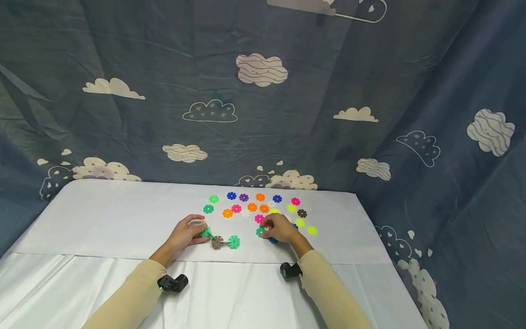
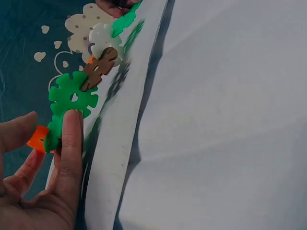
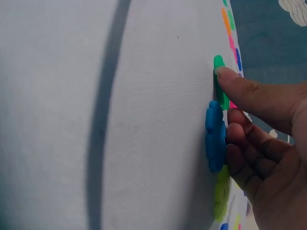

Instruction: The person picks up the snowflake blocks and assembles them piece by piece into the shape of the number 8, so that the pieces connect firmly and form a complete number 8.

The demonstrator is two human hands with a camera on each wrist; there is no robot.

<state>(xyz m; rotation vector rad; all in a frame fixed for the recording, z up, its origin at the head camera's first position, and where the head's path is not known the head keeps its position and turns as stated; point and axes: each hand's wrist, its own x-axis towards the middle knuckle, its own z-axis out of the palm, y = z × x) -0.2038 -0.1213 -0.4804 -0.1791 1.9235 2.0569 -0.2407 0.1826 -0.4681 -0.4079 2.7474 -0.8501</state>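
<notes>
Pinching a linked chain of flower-shaped, slotted plastic discs [image 2: 66, 88] at one end, with left hand [image 1: 182, 234] thumb and fingers closed about the bright orange slotted disc [image 2: 38, 139] and the green plastic joined to it. Held left of centre, low in the head view, and stretching from there toward lower centre: through a dull brown slotted disc [image 2: 102, 71] and a translucent white slotted disc [image 2: 101, 37] to a bright green end disc [image 2: 126, 20]. With right hand [image 1: 281, 228], pinching a loose green slotted disc [image 3: 221, 98] just right of lower centre, next to a thick-edged blue slotted disc [image 3: 215, 139]; hard to tell whether lifted off the smooth white cloth [image 1: 123, 214]. Scattered above, around the middle of the frame: loose multicoloured slotted discs [image 1: 228, 213].

Probably very light, stiff, faintly springy at the slots and not fragile; smooth-faced, so apt to skid on cloth. Likely to sag, twist or pop apart at the slotted joints if swung from one end. Best taken by opposite rim edges or flat across the faces, close to the joint, leaving the free slots uncovered.
</notes>
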